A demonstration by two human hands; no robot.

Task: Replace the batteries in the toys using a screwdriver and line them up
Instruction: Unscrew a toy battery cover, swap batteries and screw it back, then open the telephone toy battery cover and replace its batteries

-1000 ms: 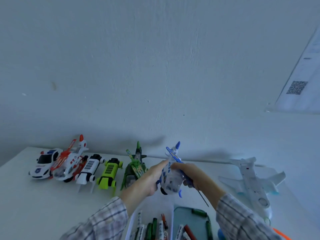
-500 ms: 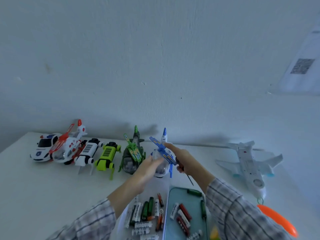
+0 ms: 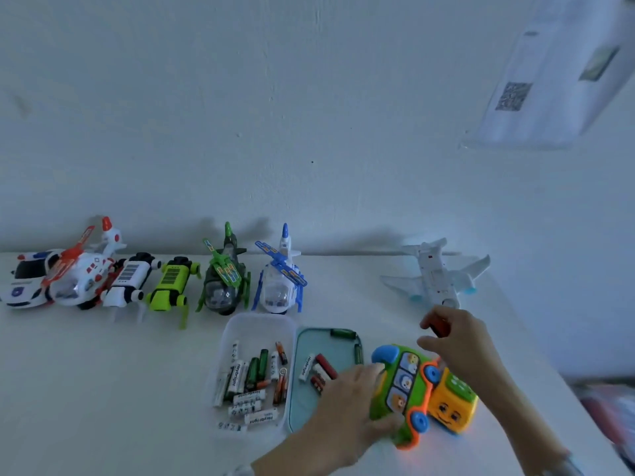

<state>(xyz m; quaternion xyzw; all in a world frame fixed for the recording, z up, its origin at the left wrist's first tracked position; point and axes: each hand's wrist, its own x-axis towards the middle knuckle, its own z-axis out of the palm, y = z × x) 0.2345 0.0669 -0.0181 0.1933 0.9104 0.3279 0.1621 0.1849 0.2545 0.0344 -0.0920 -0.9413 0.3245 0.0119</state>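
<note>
The green and orange toy phone (image 3: pixel 417 393) lies on the white table (image 3: pixel 86 389) just right of the teal lid (image 3: pixel 305 403), gripped at its left edge by the left hand (image 3: pixel 347 407), fingers curled round it. Above it the right hand (image 3: pixel 457 341) pinches the red-handled screwdriver (image 3: pixel 434 324) with curled fingers; behind, the blue helicopter (image 3: pixel 280 283) ends the toy row, beside the battery tub (image 3: pixel 256 321)

Desk (image 3: pixel 86 389) white, wall (image 3: pixel 309 97) pale blue-white. Row from left: police car (image 3: pixel 24 281) white with blue/red lights; helicopter (image 3: pixel 80 280) white with orange-red rotor; robot dog (image 3: pixel 129 280) white/black, striped panel; second dog (image 3: pixel 170 283) lime green/black; helicopter (image 3: pixel 223 280) dark green; helicopter (image 3: pixel 280 278) white/blue. Plane (image 3: pixel 438 276) white, cyan engines. Toy phone (image 3: pixel 417 389) green, orange trim, blue wheels, yellow smiley face. Lid (image 3: pixel 302 407) teal. Batteries (image 3: pixel 251 383) white, green, orange-black.
</note>
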